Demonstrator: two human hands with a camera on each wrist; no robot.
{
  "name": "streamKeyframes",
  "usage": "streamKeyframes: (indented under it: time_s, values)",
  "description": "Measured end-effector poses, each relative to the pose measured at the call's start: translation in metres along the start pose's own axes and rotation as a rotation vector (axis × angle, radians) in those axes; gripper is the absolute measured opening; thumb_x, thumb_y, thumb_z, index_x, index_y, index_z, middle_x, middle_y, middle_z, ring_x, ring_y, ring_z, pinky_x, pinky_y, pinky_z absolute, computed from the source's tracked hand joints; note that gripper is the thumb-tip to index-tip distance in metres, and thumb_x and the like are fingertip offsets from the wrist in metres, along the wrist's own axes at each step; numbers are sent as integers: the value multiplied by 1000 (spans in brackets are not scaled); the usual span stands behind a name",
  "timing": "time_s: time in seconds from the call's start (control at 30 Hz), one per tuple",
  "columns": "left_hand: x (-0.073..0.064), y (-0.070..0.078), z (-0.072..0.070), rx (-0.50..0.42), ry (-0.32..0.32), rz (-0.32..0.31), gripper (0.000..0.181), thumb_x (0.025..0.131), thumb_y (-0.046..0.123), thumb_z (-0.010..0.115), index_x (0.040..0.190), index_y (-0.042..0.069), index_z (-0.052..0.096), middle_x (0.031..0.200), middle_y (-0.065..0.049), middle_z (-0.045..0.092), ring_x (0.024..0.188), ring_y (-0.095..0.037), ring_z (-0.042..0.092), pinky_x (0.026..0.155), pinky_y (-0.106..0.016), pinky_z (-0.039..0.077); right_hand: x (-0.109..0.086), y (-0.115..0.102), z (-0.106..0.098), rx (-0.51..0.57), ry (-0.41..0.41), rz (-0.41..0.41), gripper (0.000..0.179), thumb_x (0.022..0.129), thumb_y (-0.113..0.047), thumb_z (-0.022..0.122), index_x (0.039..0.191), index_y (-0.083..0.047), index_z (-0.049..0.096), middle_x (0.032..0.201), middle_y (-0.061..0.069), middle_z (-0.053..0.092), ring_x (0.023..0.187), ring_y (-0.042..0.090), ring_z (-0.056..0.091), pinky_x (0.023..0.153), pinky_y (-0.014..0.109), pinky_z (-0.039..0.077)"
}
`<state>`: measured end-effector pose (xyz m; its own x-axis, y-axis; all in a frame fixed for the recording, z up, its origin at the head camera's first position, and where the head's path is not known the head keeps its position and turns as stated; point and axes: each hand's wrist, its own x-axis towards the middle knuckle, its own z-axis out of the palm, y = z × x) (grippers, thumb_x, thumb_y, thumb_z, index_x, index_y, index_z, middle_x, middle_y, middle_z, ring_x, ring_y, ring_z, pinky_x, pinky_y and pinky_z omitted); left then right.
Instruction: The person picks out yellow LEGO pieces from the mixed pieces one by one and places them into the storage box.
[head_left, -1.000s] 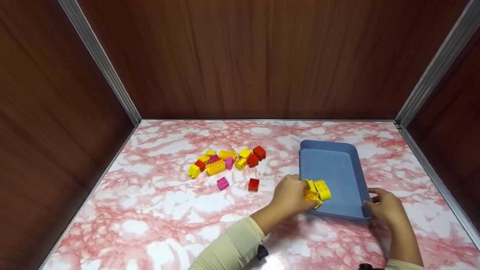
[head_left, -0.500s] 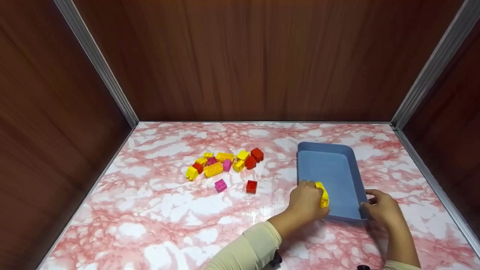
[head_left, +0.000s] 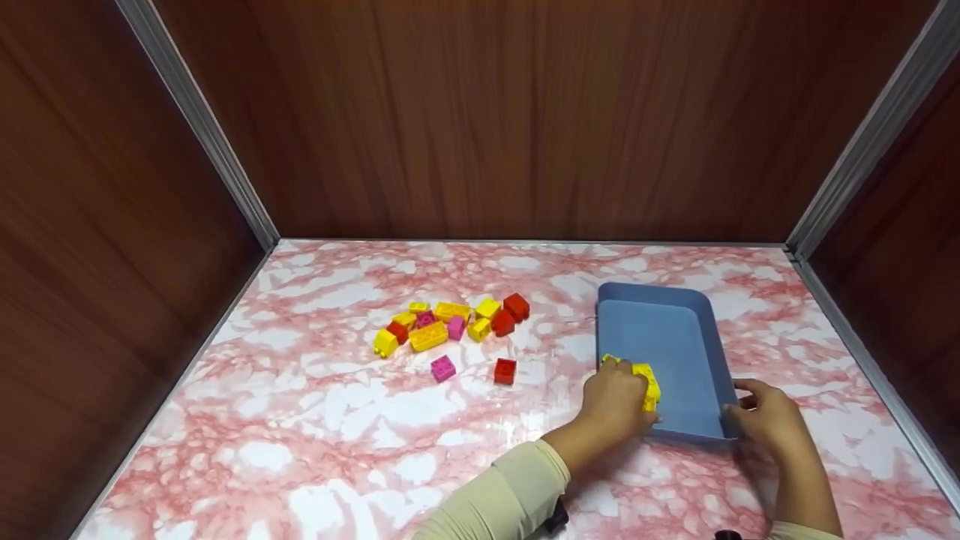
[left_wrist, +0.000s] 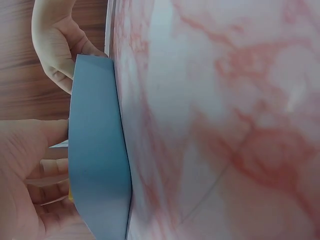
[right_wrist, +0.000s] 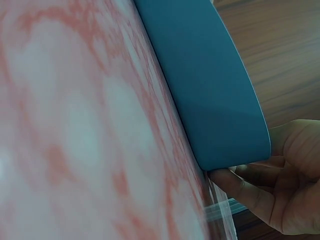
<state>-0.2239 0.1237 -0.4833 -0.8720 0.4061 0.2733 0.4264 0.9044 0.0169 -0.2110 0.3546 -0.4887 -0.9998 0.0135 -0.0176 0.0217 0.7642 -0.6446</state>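
My left hand is over the near left corner of the blue-grey tray, its fingers and thumb around yellow toy bricks. Part of the yellow shows beyond the fingertips; the palm side is hidden. In the left wrist view, the tray's outer wall covers the fingertips, with a sliver of yellow behind it. At the tray's near right corner, my right hand pinches the rim, thumb inside and fingers outside. The right wrist view shows those fingers at the corner of the wall.
Left of the tray lies a loose group of yellow, red and pink bricks. A pink brick and a red brick sit apart, closer to me. Wood-grain panels enclose the marbled table at the back and sides.
My left hand has moved right and further into the tray with the yellow bricks, then shifted only slightly. The right hand keeps its hold on the tray corner.
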Motion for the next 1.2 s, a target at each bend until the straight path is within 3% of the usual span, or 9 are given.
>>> streamKeyframes:
  time_s: [0.4,0.73,1.03,1.2]
  values:
    - [-5,-3,-7,-1,22,23,35,72,57,78,84,25,72,85,8,58,81,-10,55,57,-24,50,0,0,0,-17,1,-4,49,89,-6,62,130,15,46,105,39,59,98,52,58,77,56,49]
    - [-8,-23,-21,-58,77,67,23,77,42,77,81,20,72,80,5,57,78,-11,55,62,-23,49,-1,0,1,-4,9,-8,49,88,-6,63,130,15,47,104,39,59,93,49,61,73,53,51]
    - [-10,-54,-39,-202,8,-36,25,80,36,77,98,19,76,90,4,62,83,-12,57,68,-24,48,0,0,1,-5,-4,4,50,89,-6,62,131,15,46,104,40,58,91,47,61,72,51,51]
    - [-12,-74,-44,-239,19,-85,23,81,34,77,99,19,76,92,2,63,84,-16,60,67,-27,50,0,0,0,-3,-15,17,51,90,-8,62,132,14,45,106,40,58,93,47,60,74,52,50]
